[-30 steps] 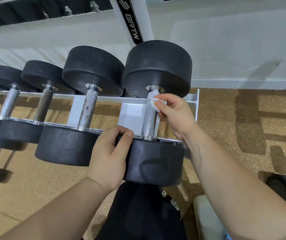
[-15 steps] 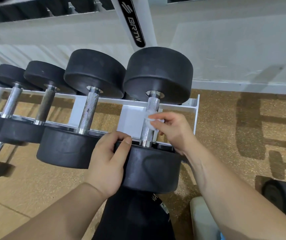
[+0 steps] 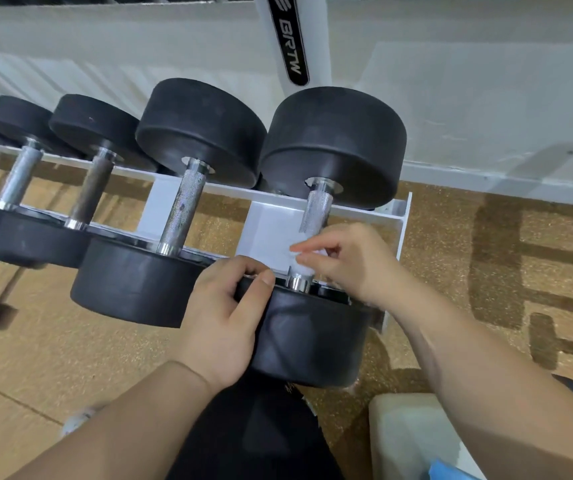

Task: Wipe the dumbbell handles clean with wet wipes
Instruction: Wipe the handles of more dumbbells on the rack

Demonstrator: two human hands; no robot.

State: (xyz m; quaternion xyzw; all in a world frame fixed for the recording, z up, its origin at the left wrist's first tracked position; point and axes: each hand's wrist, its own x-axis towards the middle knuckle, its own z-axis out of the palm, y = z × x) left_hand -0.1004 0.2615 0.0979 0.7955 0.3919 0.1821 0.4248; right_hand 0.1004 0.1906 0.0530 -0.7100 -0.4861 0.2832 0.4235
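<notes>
A crumpled white wet wipe is pinched by the right hand against the lower end of the knurled chrome handle of the rightmost dumbbell, just above the near collar. The near round black rubber head is gripped at its rim by the left hand, fingers curled over the edge. The dumbbell is laid across the white metal rack. For a good pass, the wipe is best wrapped round the bar and run along the knurling, with the head held steady against rolling. The knurl looks rough, the collar smooth and shiny, the rubber matte.
</notes>
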